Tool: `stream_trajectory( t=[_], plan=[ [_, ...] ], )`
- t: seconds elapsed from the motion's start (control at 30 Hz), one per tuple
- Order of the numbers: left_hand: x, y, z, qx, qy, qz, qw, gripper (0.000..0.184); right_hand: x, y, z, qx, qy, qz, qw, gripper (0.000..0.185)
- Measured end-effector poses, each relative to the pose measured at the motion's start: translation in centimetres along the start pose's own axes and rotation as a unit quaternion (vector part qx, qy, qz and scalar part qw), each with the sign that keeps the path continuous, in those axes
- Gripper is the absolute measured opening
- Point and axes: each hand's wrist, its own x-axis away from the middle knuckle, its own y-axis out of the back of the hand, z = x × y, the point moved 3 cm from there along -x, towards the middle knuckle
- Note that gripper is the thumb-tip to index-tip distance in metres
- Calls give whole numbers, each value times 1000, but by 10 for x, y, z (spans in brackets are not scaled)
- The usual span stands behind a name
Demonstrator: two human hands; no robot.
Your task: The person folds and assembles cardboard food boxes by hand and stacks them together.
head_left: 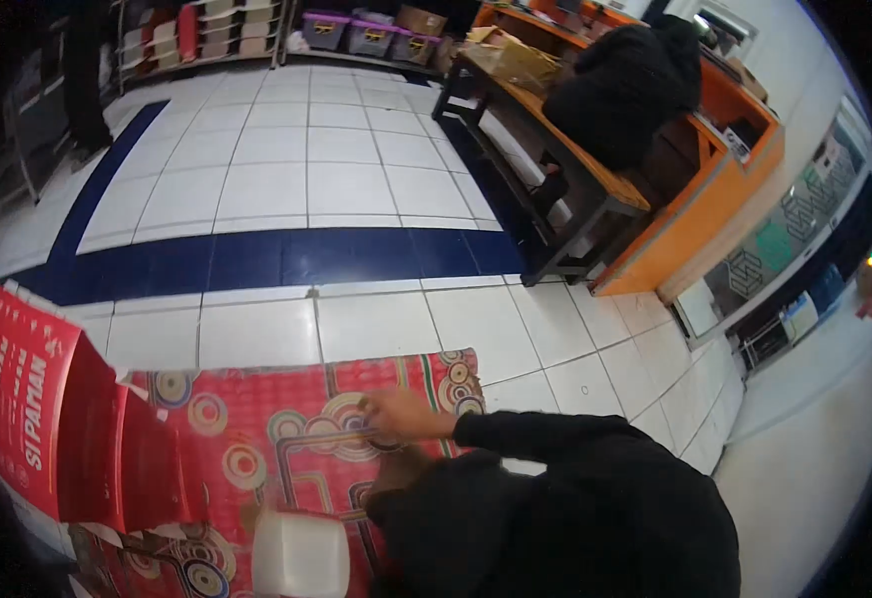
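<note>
My right hand [403,415] is over the red cloth [218,384] with its circle pattern, its fingers pointing left and slightly apart. I see nothing in it. Just below, my left hand [398,472] is in shadow beside the black sleeve, and its fingers are too dark to make out. A white square container [301,554] sits on the cloth at the bottom, to the lower left of both hands. On the left side stand red cardboard boxes [32,399] with white print reading "SI PAMAN".
A person in black [630,90] sits on a wooden bench [595,179] by an orange counter [695,199]. Paper packages [516,60] lie on the bench's far end. Purple-lidded bins [371,38] and a rack [206,40] line the back. White floor tiles [306,189] carry dark blue bands.
</note>
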Motion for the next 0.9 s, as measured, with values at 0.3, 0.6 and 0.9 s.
stream_trajectory(
  t=[0.3,0.6,0.9],
  plan=[
    [35,-154,-32,-37,-3,228,973,54,40,400,-200,471,-249,-405,743,73],
    [42,-237,-30,-78,22,271,959,51,54,535,-299,263,-335,-386,818,99],
    [43,-264,-27,-98,28,300,949,49,50,542,-306,340,-388,-326,792,84]
  ],
)
